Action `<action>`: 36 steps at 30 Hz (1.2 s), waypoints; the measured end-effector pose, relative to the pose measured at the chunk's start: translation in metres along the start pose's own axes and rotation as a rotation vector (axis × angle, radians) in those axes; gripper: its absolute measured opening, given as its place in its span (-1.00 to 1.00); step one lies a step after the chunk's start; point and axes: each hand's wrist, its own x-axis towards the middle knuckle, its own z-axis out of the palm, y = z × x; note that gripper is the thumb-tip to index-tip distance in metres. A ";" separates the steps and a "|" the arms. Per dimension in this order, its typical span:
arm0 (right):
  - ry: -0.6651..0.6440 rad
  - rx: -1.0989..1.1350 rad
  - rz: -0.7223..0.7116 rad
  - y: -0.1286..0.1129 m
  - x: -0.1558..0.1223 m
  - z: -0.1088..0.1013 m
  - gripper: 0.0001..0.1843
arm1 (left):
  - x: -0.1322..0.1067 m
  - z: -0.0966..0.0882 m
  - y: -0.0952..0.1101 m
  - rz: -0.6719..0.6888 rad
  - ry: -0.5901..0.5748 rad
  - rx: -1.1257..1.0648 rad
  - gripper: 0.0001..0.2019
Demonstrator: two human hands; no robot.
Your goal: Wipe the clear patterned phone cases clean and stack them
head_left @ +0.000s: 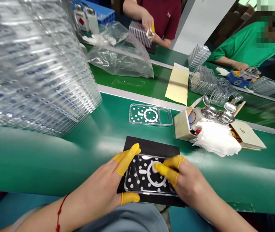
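Head view: clear case (143, 177) lies flat on the black pad (152, 145), on the green desk (98, 161).
Left grip: the left hand (105, 177) is clamped on the case's left end, fingers at the far edge, thumb at the near one.
Right grip: the right hand (192, 178) bends its fingers over the white ring (149, 178); blur there means I can't tell whether they pinch something.
Handling: probably light, fairly stiff, slick and easily scratched or smudged; best held by its rims.
Finger cots (127, 161): yellow, thin, likely rubbery.
Case face: glassy rounded rectangle, white flower shapes.
Spare case (149, 115): similar pattern, beyond the pad.
Wipes (214, 138): soft, white, crumpled.
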 end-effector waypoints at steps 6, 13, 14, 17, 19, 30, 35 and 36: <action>-0.036 0.004 0.018 -0.018 -0.007 0.002 -0.61 | 0.003 0.000 0.003 -0.011 0.007 -0.001 -0.08; 0.010 -0.073 0.067 -0.030 -0.001 0.010 -0.58 | 0.002 0.000 0.006 0.000 0.006 0.099 -0.10; -0.010 -0.067 0.053 -0.030 -0.003 0.009 -0.60 | 0.002 -0.001 0.006 0.001 0.002 0.108 -0.11; -0.069 -0.057 0.039 -0.029 -0.007 0.008 -0.62 | 0.002 -0.001 0.006 0.018 -0.006 0.137 -0.13; -0.041 -0.080 0.049 -0.030 -0.006 0.010 -0.62 | 0.002 -0.001 0.007 0.024 -0.006 0.151 -0.15; 0.002 -0.104 0.099 -0.036 -0.004 0.013 -0.61 | 0.003 -0.001 0.008 0.020 -0.028 0.169 -0.19; -0.083 -0.122 0.098 -0.039 -0.019 0.015 -0.64 | 0.004 -0.002 0.010 0.027 -0.043 0.221 -0.16; -0.087 -0.131 0.099 -0.040 -0.020 0.014 -0.64 | 0.004 -0.002 0.010 0.029 -0.044 0.225 -0.16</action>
